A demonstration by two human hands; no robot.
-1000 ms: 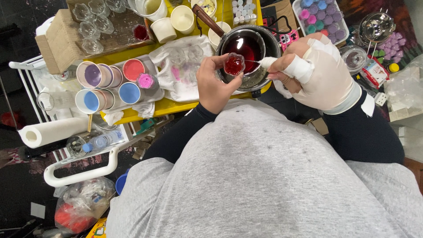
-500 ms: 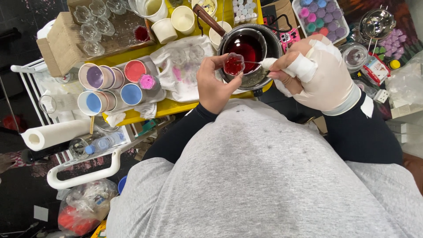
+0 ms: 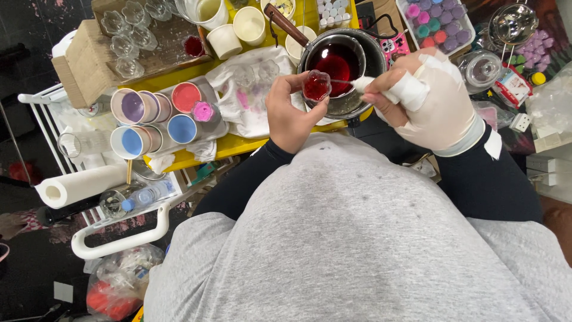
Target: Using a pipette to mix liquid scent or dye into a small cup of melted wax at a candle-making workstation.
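Yellow worktop (image 3: 235, 145) is carrying colour cups (image 3: 138, 107) at nine o'clock, just beside its near edge. Left hand (image 3: 290, 113) is pinching a small glass cup (image 3: 316, 85) of red liquid, now lifted slightly higher against the pot (image 3: 342, 62) rim than a second ago. Right hand (image 3: 426, 98), gloved and closing narrowly, is holding a thin stick (image 3: 342, 81) into that cup. Open room is lying only toward six o'clock, over the lap.

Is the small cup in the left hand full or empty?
Full: the cup in the left hand shows red liquid up to its rim.
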